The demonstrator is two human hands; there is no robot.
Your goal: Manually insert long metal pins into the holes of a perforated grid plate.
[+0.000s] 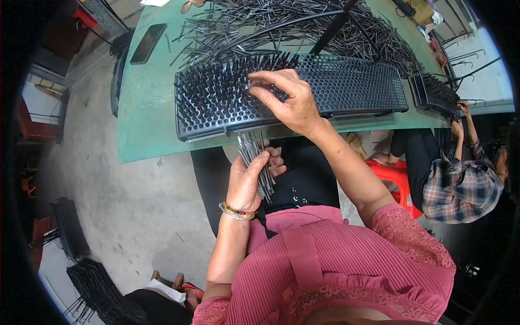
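Seated person filling a long black perforated tray (pixel 346 86) with thin dark metal rods. The left part of the tray (pixel 216 95) bristles with upright rods, while the holes from the middle to the right end stand empty; by this showing, well under half of the work is done. The right hand (pixel 287 103) rests over the edge of the filled zone, fingertips pinched together, apparently on a single rod. The left hand (pixel 250 176), near the lap below the desk edge, is closed around a bundle of rods (pixel 257 162). A large loose heap of rods (pixel 303 30) lies on the far side of the green desk (pixel 146 124), and a dark phone (pixel 147 43) lies at its far left. The floor (pixel 135 206) is bare concrete, with black wire racks (pixel 81 260) at the near left; another person (pixel 460 179) in a plaid shirt works at the right.
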